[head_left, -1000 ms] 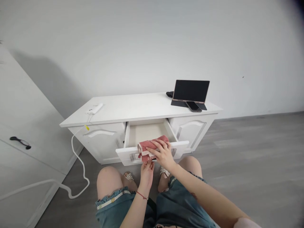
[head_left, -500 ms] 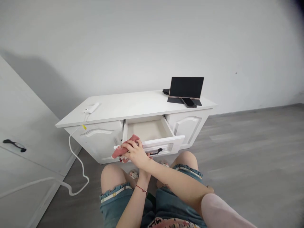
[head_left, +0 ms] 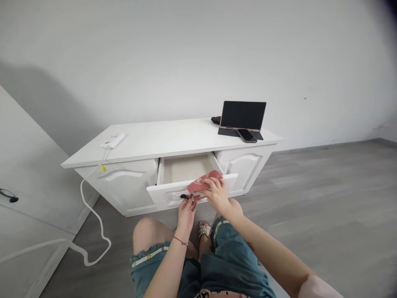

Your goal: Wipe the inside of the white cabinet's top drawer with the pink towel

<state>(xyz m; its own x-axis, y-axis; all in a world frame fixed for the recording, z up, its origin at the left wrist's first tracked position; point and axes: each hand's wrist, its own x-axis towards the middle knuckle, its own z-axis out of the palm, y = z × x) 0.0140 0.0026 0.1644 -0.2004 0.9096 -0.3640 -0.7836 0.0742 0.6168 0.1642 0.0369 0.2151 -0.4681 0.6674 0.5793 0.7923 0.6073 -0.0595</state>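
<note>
An open white drawer (head_left: pixel 161 195) juts from the middle of a low white cabinet (head_left: pixel 136 151); its inside looks bare. My right hand (head_left: pixel 217 195) presses a pink cloth (head_left: pixel 204 182) against the top edge and front of the drawer, right of its middle. Just below and to the left, my left hand (head_left: pixel 186 209) has its fingers closed around the black drawer handle (head_left: pixel 184 196). Part of the handle is hidden by the fingers and the cloth.
A tablet (head_left: pixel 243 115) stands propped on the cabinet top, with a phone (head_left: pixel 247 135) and a dark folded item (head_left: pixel 216 120) beside it. A white power strip (head_left: pixel 113 141) lies at the left, its cord (head_left: pixel 93 211) hanging to the floor. A white wardrobe (head_left: pixel 34 165) stands at left.
My right hand has slid the cloth from the drawer front's left end to right of its middle. My left hand stays at the handle, and my arms no longer cross.
</note>
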